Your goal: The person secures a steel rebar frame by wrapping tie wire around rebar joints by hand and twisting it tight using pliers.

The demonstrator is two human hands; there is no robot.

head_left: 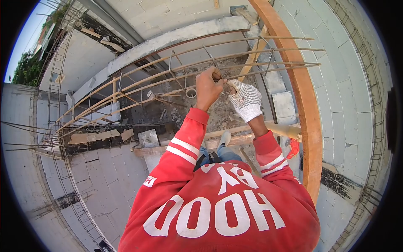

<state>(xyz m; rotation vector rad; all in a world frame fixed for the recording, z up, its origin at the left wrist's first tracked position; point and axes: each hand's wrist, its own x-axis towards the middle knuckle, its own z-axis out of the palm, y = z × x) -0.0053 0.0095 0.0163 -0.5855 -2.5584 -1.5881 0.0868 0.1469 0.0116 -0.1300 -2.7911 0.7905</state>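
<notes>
A long cage of thin steel rebar (163, 76), with square stirrups (171, 65) along it, stretches across in front of me. My left hand (208, 87) is bare and closed in a pinch, close against one of the lower bars. Beside it, my right hand (245, 99) wears a white dotted knit glove, and its fingers are closed too. The fingertips of both hands nearly meet at the bar. Whatever small thing lies between them is too small to make out.
An orange-brown beam (300, 92) runs down the right side, with a pale block wall (344, 84) beyond. Rubble (214, 109) covers the floor below. Wooden planks (239, 140) lie near my feet. Bare rebar ends stick out at the left, near a narrow upright cage (58, 75).
</notes>
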